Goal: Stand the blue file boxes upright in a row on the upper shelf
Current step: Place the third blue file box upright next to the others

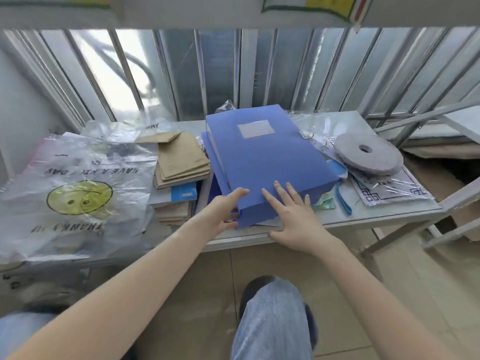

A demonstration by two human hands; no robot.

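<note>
A stack of blue file boxes lies flat on the lower shelf (376, 219). The top blue file box (265, 157) shows a grey label on its lid; a second blue box (217, 162) peeks out under its left side. My left hand (223, 211) curls around the near left corner of the stack, thumb on top and fingers below. Resting flat on the near end of the top box is my right hand (293, 216), fingers spread. The underside of the upper shelf (233, 19) runs across the top of the view.
A plastic bag with a smiley face (70, 193) covers the left of the shelf. Brown notebooks (179, 162) are stacked beside the boxes. Grey tape rolls (368, 154) and wrapped sheets (394, 188) lie to the right. Window bars stand behind; tiled floor below.
</note>
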